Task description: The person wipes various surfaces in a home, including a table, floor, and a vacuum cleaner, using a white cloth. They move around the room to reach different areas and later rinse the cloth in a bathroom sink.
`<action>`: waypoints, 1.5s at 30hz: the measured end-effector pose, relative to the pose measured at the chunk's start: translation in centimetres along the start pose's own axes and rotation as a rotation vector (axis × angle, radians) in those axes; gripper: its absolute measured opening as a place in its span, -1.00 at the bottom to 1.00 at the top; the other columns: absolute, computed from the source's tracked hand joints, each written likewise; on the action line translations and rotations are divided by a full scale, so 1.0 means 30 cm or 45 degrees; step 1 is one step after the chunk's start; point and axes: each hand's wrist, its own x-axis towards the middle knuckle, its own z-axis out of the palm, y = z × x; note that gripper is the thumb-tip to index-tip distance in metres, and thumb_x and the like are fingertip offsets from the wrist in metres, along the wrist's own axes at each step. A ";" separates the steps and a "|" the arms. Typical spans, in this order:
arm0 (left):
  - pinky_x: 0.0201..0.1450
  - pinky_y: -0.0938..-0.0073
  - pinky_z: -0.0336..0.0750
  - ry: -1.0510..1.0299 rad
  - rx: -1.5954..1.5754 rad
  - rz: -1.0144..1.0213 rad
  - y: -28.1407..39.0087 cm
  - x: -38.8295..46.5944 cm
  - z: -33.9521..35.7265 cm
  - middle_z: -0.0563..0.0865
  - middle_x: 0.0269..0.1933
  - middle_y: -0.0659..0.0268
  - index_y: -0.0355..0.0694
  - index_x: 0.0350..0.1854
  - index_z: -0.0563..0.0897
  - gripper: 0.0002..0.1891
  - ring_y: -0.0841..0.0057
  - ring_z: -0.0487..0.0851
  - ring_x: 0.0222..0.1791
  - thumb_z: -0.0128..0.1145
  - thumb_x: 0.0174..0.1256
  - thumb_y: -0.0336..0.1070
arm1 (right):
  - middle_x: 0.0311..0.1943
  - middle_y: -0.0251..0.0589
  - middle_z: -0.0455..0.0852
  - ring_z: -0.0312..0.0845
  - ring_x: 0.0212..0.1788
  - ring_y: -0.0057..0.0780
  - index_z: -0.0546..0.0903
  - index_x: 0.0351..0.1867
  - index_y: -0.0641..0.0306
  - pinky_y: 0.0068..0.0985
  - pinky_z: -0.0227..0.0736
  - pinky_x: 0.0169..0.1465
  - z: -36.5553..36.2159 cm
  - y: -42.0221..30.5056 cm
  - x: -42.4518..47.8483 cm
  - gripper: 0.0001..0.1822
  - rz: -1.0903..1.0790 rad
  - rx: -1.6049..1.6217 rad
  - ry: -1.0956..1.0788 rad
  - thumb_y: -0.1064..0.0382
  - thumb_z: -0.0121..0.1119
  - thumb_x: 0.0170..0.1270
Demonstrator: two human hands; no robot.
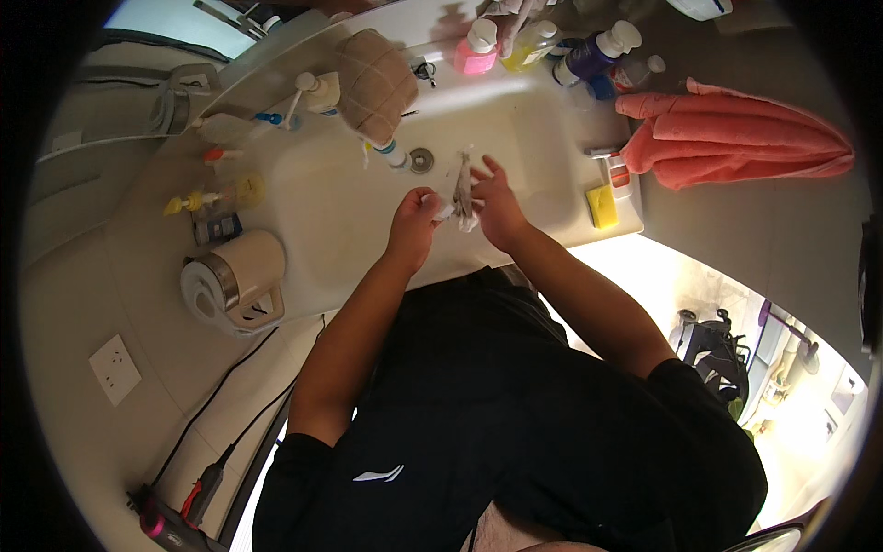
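Note:
Both hands are held over the near part of the white washbasin (331, 241). My left hand (412, 228) pinches a small white object (443, 208), perhaps a piece of soap, between thumb and fingers. Directly to its right is a crumpled, wet-looking grey-and-white cloth (463, 190). My right hand (498, 210) is at the cloth's right side, upper fingers spread and lower fingertips against or close to it. Whether those fingers grip the cloth is unclear. Beyond the hands lies the metal drain (421, 160), with a blue-and-white tube (394, 156) beside it.
A tan checked cloth (378, 86) covers something at the basin's back, probably the faucet. Pump bottles, including a pink one (476, 48), line the rear ledge. An electric kettle (241, 276) stands left; a yellow sponge (602, 207) and coral towel (738, 138) are right.

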 end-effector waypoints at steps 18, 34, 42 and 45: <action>0.16 0.03 0.57 0.603 -0.699 0.264 0.031 -0.008 -0.258 0.60 0.18 0.23 -0.07 0.22 0.41 -0.75 0.24 0.60 0.16 -0.07 0.63 -0.17 | -0.09 -0.25 0.79 0.63 -0.03 -0.52 0.70 0.15 0.30 -0.53 0.51 0.09 0.210 -0.041 0.253 -0.67 -0.432 -0.606 0.022 0.26 0.18 0.43; 0.09 0.11 0.61 0.282 -0.842 -0.013 -0.016 0.362 -0.131 0.70 0.13 0.25 -0.12 0.24 0.58 -0.64 0.25 0.67 0.10 -0.08 0.57 -0.11 | 0.22 -0.14 0.66 0.56 0.20 -0.25 0.50 0.37 0.25 -0.27 0.45 0.27 0.162 0.068 0.201 -0.46 0.755 0.065 0.642 0.02 0.13 0.48; 0.07 0.20 0.63 0.539 -0.731 -0.119 0.014 0.310 -0.097 0.71 0.11 0.27 -0.15 0.19 0.59 -0.67 0.32 0.69 0.05 -0.03 0.58 -0.11 | -0.12 -0.27 0.64 0.55 -0.27 -0.47 0.49 0.06 0.10 -0.36 0.58 -0.19 0.077 0.243 0.320 -0.78 0.406 0.602 0.411 0.11 0.13 0.53; 0.11 0.23 0.61 0.646 -0.712 -0.174 0.011 0.305 -0.117 0.71 0.13 0.30 -0.12 0.18 0.59 -0.68 0.36 0.68 0.07 -0.05 0.59 -0.09 | -0.13 -0.26 0.64 0.55 -0.29 -0.46 0.49 0.08 0.12 -0.40 0.58 -0.18 0.101 0.202 0.240 -0.78 0.283 0.603 0.470 0.12 0.09 0.56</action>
